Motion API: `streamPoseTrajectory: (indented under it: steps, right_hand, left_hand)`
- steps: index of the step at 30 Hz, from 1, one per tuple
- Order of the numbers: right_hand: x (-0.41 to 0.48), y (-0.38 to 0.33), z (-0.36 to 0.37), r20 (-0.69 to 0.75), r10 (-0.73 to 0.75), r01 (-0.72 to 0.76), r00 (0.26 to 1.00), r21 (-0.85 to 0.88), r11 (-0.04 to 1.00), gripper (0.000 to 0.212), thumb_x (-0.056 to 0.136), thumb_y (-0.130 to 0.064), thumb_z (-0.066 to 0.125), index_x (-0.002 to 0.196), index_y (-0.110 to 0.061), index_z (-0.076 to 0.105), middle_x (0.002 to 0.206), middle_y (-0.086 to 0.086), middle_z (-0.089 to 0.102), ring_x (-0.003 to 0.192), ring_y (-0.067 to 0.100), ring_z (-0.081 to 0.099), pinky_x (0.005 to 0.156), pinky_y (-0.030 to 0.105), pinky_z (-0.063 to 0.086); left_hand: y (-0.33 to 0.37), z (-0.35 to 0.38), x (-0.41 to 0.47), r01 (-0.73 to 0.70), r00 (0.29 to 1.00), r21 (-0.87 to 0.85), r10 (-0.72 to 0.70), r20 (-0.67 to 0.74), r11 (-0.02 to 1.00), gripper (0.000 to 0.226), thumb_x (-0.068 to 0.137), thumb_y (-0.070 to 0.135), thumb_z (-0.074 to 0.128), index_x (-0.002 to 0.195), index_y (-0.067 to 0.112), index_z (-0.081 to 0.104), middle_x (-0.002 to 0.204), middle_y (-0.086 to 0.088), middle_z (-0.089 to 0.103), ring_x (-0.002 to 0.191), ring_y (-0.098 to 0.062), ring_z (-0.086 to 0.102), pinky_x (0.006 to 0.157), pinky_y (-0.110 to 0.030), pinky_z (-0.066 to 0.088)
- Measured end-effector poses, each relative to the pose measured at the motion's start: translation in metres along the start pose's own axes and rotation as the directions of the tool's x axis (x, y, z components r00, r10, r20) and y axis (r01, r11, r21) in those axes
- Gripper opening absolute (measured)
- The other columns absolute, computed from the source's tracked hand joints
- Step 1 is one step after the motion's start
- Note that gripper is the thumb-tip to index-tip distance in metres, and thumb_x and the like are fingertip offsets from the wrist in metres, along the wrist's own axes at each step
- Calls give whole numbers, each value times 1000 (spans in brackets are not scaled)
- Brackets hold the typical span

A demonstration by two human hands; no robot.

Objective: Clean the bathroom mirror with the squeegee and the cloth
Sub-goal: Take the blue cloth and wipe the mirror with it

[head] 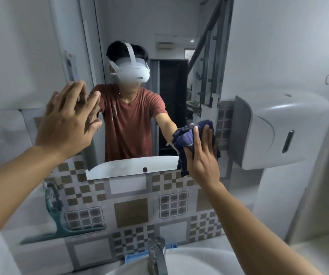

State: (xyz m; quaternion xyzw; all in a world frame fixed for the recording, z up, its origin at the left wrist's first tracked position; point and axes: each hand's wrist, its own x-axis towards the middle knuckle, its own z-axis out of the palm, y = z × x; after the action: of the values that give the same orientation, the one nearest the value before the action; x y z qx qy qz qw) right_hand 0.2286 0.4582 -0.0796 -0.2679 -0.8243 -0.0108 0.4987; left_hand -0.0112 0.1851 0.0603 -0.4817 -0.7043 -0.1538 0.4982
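I can read no text, label, brand or number anywhere from this head view. The print on the chest of the red T-shirt (127, 124) reflected in the mirror (171, 80) is a pale, smeared mark, too blurred for me to make out any letters. A small sticker (69, 55) on the wall to the left of the mirror carries a yellowish mark, but I cannot read it. The white wall dispenser (274, 132) on the right shows only a dark slot, with no lettering I can read.
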Motion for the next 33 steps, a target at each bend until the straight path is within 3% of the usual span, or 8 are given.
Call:
streamPoseTrajectory:
  steps: [5,11,14,17,19,22,25,33]
  right_hand:
    - [-28,1,11,67,123,-126,990,41,991,65,101,-61,2,150,-35,-31,164,6,-19,153,25,-17,125,51,1]
    - [-55,8,28,130,-20,38,991,-138,990,61,106,-48,3,157,-22,-19,166,13,-9,154,27,-12,123,57,8]
    - [-52,0,34,129,-191,214,973,-198,957,64,108,-37,21,159,-16,-10,166,16,-3,154,29,-10,120,62,15]
    - [-44,-17,44,174,-425,457,888,-230,859,83,100,-27,52,160,-15,-5,166,14,-2,154,30,-9,120,63,12]
    - [-36,-35,49,216,-559,598,801,-232,767,87,96,-23,59,160,-16,1,167,11,-1,155,30,-1,121,63,11]
    - [-26,-68,57,250,-687,731,682,-205,651,76,94,-17,46,160,-14,10,166,12,9,154,31,11,120,65,13]
    - [-21,-104,67,228,-747,781,625,-169,601,61,97,-18,32,158,-12,24,165,13,23,153,30,19,121,63,11]
    - [-22,-174,101,221,-869,894,443,-41,446,50,101,-18,30,146,-8,48,160,13,34,150,27,28,123,56,11]
  left_hand:
    - [2,3,-1,15,1000,-23,-15,-10,1000,74,88,31,70,154,14,40,161,-25,25,149,-46,23,119,-65,24]
    - [2,3,-3,23,1000,-27,-23,-9,999,74,89,30,69,154,13,38,161,-26,24,149,-46,22,118,-65,24]
    - [1,4,-3,15,1000,-9,-15,-6,1000,72,91,32,67,154,14,37,161,-25,25,149,-46,23,117,-65,26]
    - [1,4,-4,17,1000,2,-17,-10,1000,70,93,34,64,154,15,37,161,-25,26,149,-45,23,117,-65,27]
    - [0,4,-5,17,1000,8,-17,-18,1000,69,93,34,64,154,15,38,161,-24,27,148,-45,25,117,-64,27]
    - [0,4,-4,16,1000,13,-16,-13,1000,70,92,34,65,154,16,38,162,-24,27,149,-44,25,117,-64,27]
    - [-1,5,-4,22,1000,16,-22,-2,1000,70,93,34,64,155,16,37,163,-23,26,150,-42,23,118,-63,25]
    - [-2,7,-4,13,1000,49,-13,1,999,69,94,36,63,155,17,37,162,-23,28,151,-40,24,118,-61,28]
